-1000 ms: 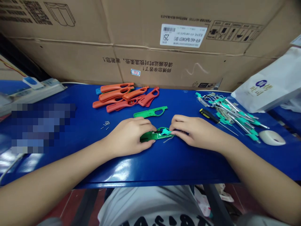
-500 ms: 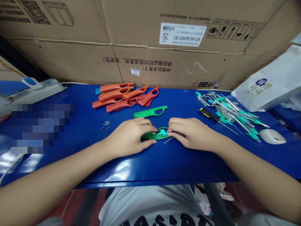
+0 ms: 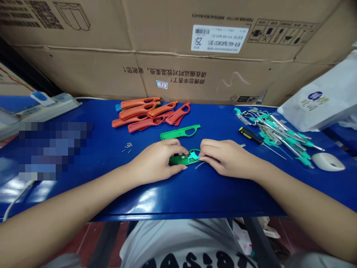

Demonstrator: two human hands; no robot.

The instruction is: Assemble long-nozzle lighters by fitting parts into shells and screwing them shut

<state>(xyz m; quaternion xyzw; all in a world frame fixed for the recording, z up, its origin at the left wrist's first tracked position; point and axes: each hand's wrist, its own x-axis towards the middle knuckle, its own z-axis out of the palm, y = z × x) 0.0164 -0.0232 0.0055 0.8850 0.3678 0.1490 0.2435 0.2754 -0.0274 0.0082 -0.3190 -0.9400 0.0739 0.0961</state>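
Note:
A green plastic handle shell (image 3: 181,160) lies on the blue table (image 3: 195,190) between my hands. My left hand (image 3: 157,160) is closed over its left end, thumb below and fingers on top. My right hand (image 3: 225,156) pinches a small teal part (image 3: 194,156) at the shell's right end, where thin wires (image 3: 199,165) stick out. A second green shell (image 3: 180,132) lies just behind my hands.
A pile of orange shells (image 3: 150,113) sits at the back left. At the right lie a black-and-yellow screwdriver (image 3: 251,134), a heap of metal-and-teal assemblies (image 3: 279,130), a white oval object (image 3: 327,161) and a white bag (image 3: 320,100). Small screws (image 3: 126,147) lie left. Cardboard boxes (image 3: 178,48) wall the back.
Both hands stay on the green shell. My right hand has edged a little to the left, closer against the teal part.

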